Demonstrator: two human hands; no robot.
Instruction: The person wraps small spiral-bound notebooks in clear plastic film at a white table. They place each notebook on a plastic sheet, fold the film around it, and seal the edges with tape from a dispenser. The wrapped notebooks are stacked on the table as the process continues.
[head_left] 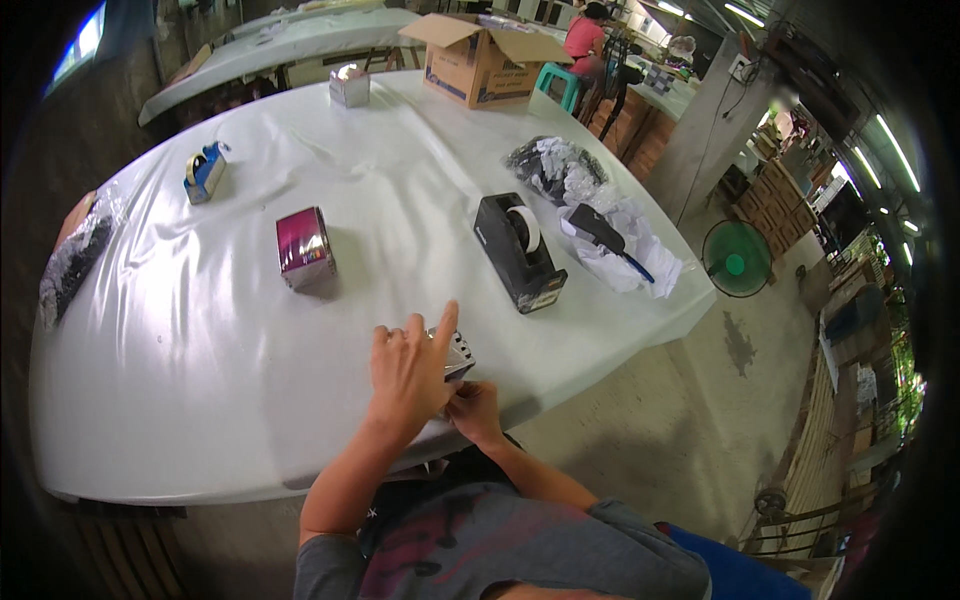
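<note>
A small box (459,353) with a dark, patterned face sits near the table's front edge, partly covered by my hands. Against its left side is my left hand (405,372), back up, fingers stretched out and spread, the index finger reaching past the box. The left thumb is hidden. My right hand (476,412) has its fingers curled and pinched at the box's near end; what exactly they grip there is mostly hidden. Just beyond the hands stands a black tape dispenser (510,247) with a white roll. A shiny magenta box (303,246) lies to the left.
A blue tape dispenser (205,175), a silvery box (350,87) and an open cardboard carton (478,70) stand farther back. Crumpled white wrapping (630,248) with a black-handled tool (598,230) lies right. Dark bubble-wrapped goods (78,262) rest at the left edge.
</note>
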